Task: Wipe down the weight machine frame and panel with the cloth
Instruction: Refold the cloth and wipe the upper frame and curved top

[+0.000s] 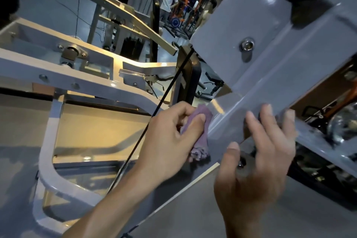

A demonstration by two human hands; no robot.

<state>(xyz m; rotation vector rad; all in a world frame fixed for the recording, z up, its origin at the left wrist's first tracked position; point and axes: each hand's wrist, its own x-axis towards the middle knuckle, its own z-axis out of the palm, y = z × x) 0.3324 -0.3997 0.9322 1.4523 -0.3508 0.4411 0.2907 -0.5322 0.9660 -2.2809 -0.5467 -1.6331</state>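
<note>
A grey painted frame beam (274,83) of the weight machine runs diagonally from upper right to lower centre. A flat grey plate (231,25) with a bolt (246,45) is fixed to it. My left hand (172,133) grips a bunched purple cloth (201,133) and presses it against the beam's left side. My right hand (260,156) holds the beam just to the right, fingers wrapped over its top face and thumb underneath.
A black cable (154,114) runs diagonally just left of my left hand. A curved grey frame (50,152) and yellow-lit panel (100,131) lie at lower left. Weight plates (328,160) sit at right. People stand among other machines at the back.
</note>
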